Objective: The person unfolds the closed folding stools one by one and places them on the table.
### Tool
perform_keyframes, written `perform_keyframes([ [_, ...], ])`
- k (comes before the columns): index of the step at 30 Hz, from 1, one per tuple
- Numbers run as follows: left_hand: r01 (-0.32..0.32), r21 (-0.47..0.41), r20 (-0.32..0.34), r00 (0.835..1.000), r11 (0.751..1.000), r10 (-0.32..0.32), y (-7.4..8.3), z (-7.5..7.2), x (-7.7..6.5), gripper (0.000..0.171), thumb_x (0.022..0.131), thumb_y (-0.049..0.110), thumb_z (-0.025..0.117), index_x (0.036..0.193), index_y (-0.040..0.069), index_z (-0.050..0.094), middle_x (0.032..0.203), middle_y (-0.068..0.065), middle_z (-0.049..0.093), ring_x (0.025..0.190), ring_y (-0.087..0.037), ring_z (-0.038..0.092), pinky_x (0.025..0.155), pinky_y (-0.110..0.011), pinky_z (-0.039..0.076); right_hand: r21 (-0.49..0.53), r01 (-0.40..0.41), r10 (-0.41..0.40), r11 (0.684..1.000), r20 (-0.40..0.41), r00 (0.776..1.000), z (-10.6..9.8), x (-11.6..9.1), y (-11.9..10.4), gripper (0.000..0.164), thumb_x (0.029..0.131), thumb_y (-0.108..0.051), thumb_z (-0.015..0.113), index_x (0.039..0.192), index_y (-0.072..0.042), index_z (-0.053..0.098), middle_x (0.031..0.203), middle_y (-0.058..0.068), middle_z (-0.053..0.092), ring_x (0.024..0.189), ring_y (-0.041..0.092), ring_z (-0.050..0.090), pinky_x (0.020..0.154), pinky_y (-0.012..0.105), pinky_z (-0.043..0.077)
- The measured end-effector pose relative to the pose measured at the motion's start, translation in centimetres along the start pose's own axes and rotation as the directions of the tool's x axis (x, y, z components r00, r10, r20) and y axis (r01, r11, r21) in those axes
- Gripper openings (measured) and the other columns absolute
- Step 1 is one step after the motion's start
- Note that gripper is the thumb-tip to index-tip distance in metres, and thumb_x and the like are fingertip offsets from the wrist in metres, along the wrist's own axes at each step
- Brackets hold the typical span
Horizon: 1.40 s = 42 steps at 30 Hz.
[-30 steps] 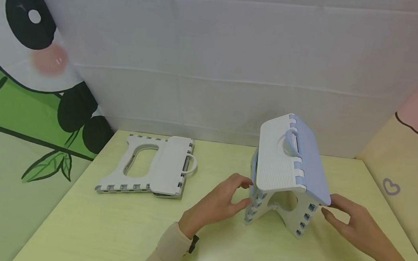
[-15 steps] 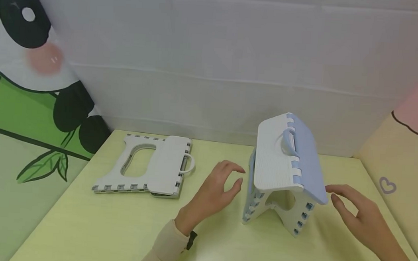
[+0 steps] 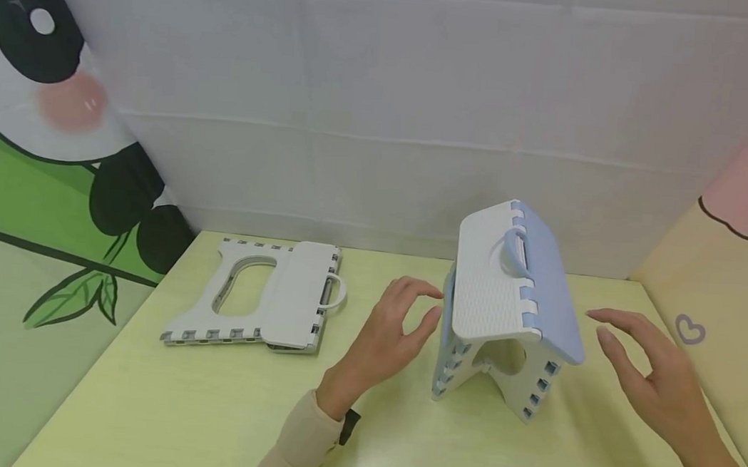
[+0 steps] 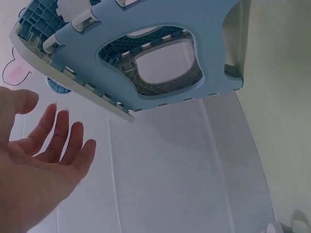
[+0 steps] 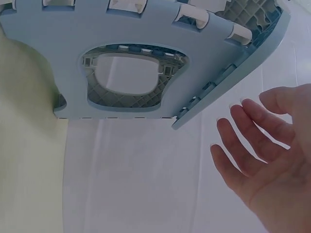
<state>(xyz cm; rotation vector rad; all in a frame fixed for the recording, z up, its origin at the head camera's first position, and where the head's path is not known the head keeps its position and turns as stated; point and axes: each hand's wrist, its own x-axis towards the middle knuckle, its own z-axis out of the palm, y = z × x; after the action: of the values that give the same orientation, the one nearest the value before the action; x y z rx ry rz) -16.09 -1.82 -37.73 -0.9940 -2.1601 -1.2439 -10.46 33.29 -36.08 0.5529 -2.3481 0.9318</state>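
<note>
A white and blue folding step stool point(image 3: 490, 276) stands partly unfolded, its two top panels sloping down from a central ridge like a roof. A blue carry loop sticks up at that ridge. My left hand point(image 3: 383, 341) is just left of the stool, fingers relaxed and holding nothing. On the other side my right hand point(image 3: 657, 383) hovers apart from the blue panel, thumb and fingers spread. Both wrist views show the stool's blue side legs point(image 4: 214, 53) with an oval cutout, and a bare palm near the panel edge.
Farther left a second folding stool point(image 3: 293, 293), white, lies folded flat with its loop handle pointing right. A pale yellow table point(image 3: 176, 414) carries both stools. A white cloth point(image 3: 381, 120) hangs behind, and printed panels flank the sides.
My right hand has drawn back from the blue panel, up and to the right. The left hand has pulled away from the stool's left side and risen slightly. The stool keeps its shape.
</note>
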Motion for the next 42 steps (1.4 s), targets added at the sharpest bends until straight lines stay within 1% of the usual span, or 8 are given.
perform_keyframes([
  [5,0.006,-0.027,-0.001,1.000,1.000,-0.006,0.4,0.2,0.3,0.024,0.099,0.013,0.070,0.120,0.003,0.063,0.118,-0.006,0.063,0.116,-0.021,0.057,0.104,-0.033,0.048,0.017,0.082,-0.081,0.997,-0.038,0.996,0.3,0.3,-0.3,0.034,0.092,0.009,0.067,0.125,0.002,0.069,0.120,0.003,0.069,0.121,0.001,0.057,0.102,0.012,0.039],
  [7,0.006,-0.035,0.002,1.000,0.999,-0.006,0.6,0.3,0.4,0.027,0.099,0.014,0.071,0.121,0.003,0.063,0.120,-0.006,0.063,0.118,-0.021,0.057,0.105,-0.033,0.048,0.023,0.098,-0.097,0.995,-0.044,0.994,0.4,0.4,-0.5,0.033,0.092,0.008,0.068,0.125,0.003,0.069,0.121,0.003,0.069,0.121,0.002,0.057,0.103,0.012,0.040],
  [19,-0.037,-0.069,0.009,0.999,0.997,0.038,1.6,0.9,0.9,0.034,0.095,0.014,0.075,0.125,0.002,0.064,0.125,-0.008,0.063,0.122,-0.021,0.056,0.108,-0.032,0.046,0.050,0.092,-0.091,0.995,-0.015,0.996,0.7,0.8,-2.1,0.040,0.091,0.006,0.072,0.130,0.003,0.065,0.126,0.007,0.067,0.124,0.004,0.056,0.106,0.013,0.039],
  [23,-0.052,-0.082,0.018,0.998,0.995,0.054,2.1,1.2,1.0,0.035,0.095,0.014,0.077,0.125,0.002,0.063,0.127,-0.008,0.062,0.123,-0.021,0.055,0.109,-0.030,0.046,0.058,0.094,-0.094,0.994,-0.009,0.996,0.8,0.8,-2.6,0.041,0.091,0.005,0.073,0.131,0.002,0.065,0.127,0.006,0.066,0.123,0.005,0.056,0.105,0.013,0.040],
  [25,-0.055,-0.091,0.024,0.998,0.994,0.058,2.3,1.3,1.0,0.036,0.094,0.014,0.077,0.125,0.003,0.063,0.127,-0.008,0.062,0.123,-0.021,0.055,0.109,-0.030,0.046,0.068,0.101,-0.101,0.993,-0.006,0.995,0.9,0.8,-2.8,0.041,0.092,0.004,0.073,0.131,0.001,0.065,0.127,0.009,0.066,0.123,0.006,0.056,0.106,0.014,0.040],
  [31,-0.063,-0.116,0.044,0.997,0.991,0.068,2.7,1.6,0.9,0.036,0.094,0.014,0.078,0.125,0.004,0.063,0.126,-0.008,0.060,0.122,-0.021,0.054,0.104,-0.030,0.050,0.093,0.120,-0.121,0.988,-0.002,0.993,1.3,0.8,-3.4,0.039,0.093,-0.001,0.074,0.131,0.002,0.065,0.130,0.014,0.065,0.126,0.009,0.056,0.106,0.015,0.040],
  [36,-0.082,-0.124,0.071,0.993,0.989,0.091,2.9,2.0,0.8,0.037,0.093,0.014,0.078,0.125,0.004,0.062,0.129,-0.009,0.057,0.124,-0.021,0.053,0.102,-0.026,0.050,0.119,0.132,-0.133,0.984,0.005,0.991,1.5,0.8,-3.6,0.039,0.093,-0.003,0.075,0.130,0.003,0.065,0.131,0.015,0.064,0.127,0.010,0.056,0.107,0.016,0.041],
  [42,-0.101,-0.113,0.071,0.991,0.988,0.109,3.0,2.1,0.9,0.036,0.093,0.013,0.078,0.124,0.004,0.062,0.130,-0.010,0.056,0.123,-0.021,0.053,0.100,-0.024,0.051,0.129,0.139,-0.142,0.982,0.019,0.990,1.8,0.8,-3.7,0.040,0.093,-0.004,0.076,0.131,0.002,0.065,0.131,0.015,0.063,0.128,0.011,0.056,0.106,0.016,0.041],
])
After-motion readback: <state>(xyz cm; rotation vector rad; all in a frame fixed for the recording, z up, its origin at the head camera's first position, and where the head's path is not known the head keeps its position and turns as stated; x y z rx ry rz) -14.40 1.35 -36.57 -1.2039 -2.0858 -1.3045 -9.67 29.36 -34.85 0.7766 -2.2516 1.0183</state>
